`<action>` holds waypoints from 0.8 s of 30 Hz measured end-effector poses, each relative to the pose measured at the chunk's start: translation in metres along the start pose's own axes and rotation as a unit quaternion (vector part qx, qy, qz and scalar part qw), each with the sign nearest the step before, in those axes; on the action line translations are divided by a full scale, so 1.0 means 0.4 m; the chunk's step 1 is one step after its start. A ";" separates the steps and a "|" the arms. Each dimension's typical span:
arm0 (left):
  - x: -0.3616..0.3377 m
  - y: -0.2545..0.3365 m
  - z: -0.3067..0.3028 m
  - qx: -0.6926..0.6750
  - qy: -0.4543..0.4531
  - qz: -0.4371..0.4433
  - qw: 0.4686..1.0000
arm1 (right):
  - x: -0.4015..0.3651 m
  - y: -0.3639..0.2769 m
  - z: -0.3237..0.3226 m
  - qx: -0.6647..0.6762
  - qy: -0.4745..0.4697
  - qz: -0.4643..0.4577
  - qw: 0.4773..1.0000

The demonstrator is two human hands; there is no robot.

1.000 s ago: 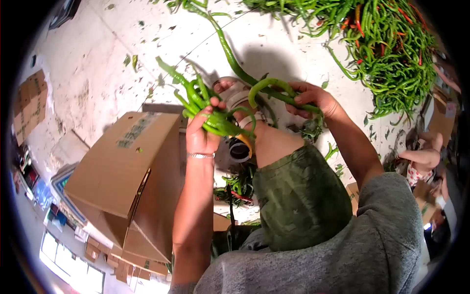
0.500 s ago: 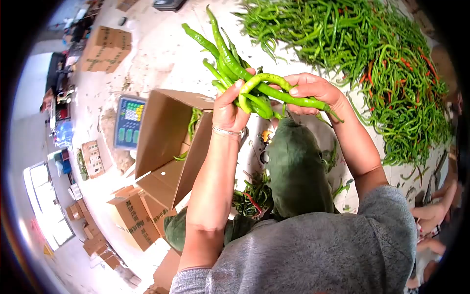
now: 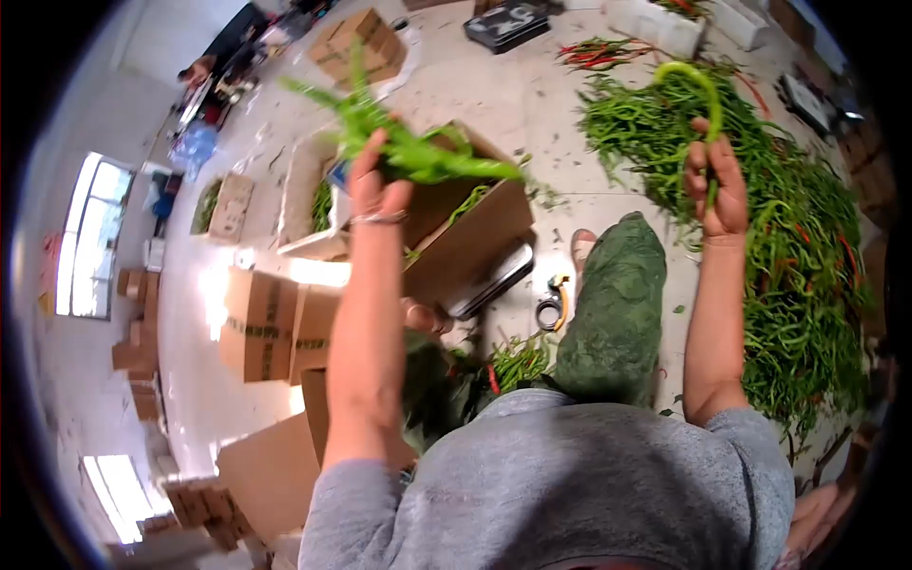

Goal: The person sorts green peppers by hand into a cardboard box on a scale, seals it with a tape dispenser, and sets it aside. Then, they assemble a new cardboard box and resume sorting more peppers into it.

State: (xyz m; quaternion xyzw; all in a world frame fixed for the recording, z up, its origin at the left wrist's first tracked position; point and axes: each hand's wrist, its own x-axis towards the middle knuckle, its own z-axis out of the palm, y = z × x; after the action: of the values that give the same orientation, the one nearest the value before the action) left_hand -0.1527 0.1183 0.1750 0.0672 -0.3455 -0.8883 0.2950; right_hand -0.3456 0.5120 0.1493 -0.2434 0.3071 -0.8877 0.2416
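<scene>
My left hand (image 3: 378, 195) is closed around a bunch of long green chili peppers (image 3: 408, 152), blurred by motion. It holds them over an open cardboard box (image 3: 480, 237), where a few green peppers show inside. Off to the right, my right hand (image 3: 719, 195) grips one curved, yellowish-green chili pepper (image 3: 711, 95), whose hooked end points up. This hand is above the near-left side of a big pile of green chili peppers (image 3: 798, 266), with some red ones mixed in.
A tape dispenser (image 3: 551, 312) and a small heap of peppers (image 3: 521, 361) lie between my legs. Cartons (image 3: 256, 323) stand at left. A black case-like object (image 3: 506, 27) and white foam boxes (image 3: 655, 27) are farther off. Another person's limb (image 3: 809, 522) shows at lower right.
My hands have moved apart: the left carried the bunch left over the box, the right took the curved pepper away to the right. The view has shifted too.
</scene>
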 end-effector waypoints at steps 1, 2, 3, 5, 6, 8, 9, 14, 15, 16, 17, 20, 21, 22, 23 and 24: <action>-0.014 0.043 0.011 0.061 0.016 0.017 0.998 | -0.012 -0.003 0.021 0.004 -0.004 0.018 1.000; -0.038 0.090 0.012 0.121 0.034 0.030 0.992 | -0.018 0.004 0.026 0.017 -0.015 0.024 0.999; -0.035 0.136 -0.014 0.232 0.040 0.037 0.971 | -0.021 0.010 0.030 0.055 -0.044 0.037 0.997; -0.053 0.198 0.001 0.427 0.037 0.076 0.900 | -0.028 0.037 0.050 0.218 -0.104 0.069 0.968; -0.059 0.215 0.009 0.474 0.042 0.079 0.876 | -0.032 0.048 0.062 0.286 -0.131 0.082 0.946; -0.039 0.248 -0.025 0.602 0.036 0.062 0.795 | -0.043 0.073 0.070 0.351 -0.167 0.092 0.917; -0.022 0.252 -0.046 0.638 0.029 0.036 0.769 | -0.051 0.081 0.079 0.387 -0.177 0.103 0.899; 0.067 0.117 -0.314 0.639 -0.060 -0.090 0.761 | -0.094 0.130 0.117 0.469 -0.190 0.111 0.855; 0.062 0.100 -0.303 0.719 -0.053 -0.076 0.689 | -0.098 0.136 0.123 0.480 -0.194 0.113 0.848; 0.049 0.068 -0.297 0.791 -0.045 -0.061 0.608 | -0.102 0.142 0.129 0.490 -0.198 0.116 0.841; 0.002 0.042 -0.173 0.863 -0.004 -0.080 0.498 | -0.105 0.151 0.135 0.498 -0.204 0.118 0.835; -0.030 -0.042 -0.138 0.842 -0.070 0.068 0.530 | -0.105 0.182 0.161 0.513 -0.210 0.125 0.823; -0.042 -0.060 -0.114 0.853 -0.075 0.065 0.513 | -0.104 0.195 0.173 0.511 -0.203 0.126 0.826; -0.059 -0.079 -0.082 0.862 -0.080 0.063 0.496 | -0.103 0.207 0.185 0.509 -0.197 0.127 0.828; -0.088 -0.096 -0.022 0.868 -0.028 0.051 0.492 | -0.102 0.217 0.197 0.506 -0.192 0.133 0.830; -0.098 -0.102 -0.007 0.877 -0.021 0.031 0.479 | -0.100 0.225 0.208 0.508 -0.194 0.142 0.827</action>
State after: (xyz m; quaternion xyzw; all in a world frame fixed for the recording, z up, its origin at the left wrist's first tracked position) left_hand -0.1394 0.1630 0.1430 0.2617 -0.9528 -0.1148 0.1023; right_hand -0.2415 0.4369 0.1359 -0.2069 -0.2093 -0.8086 0.5094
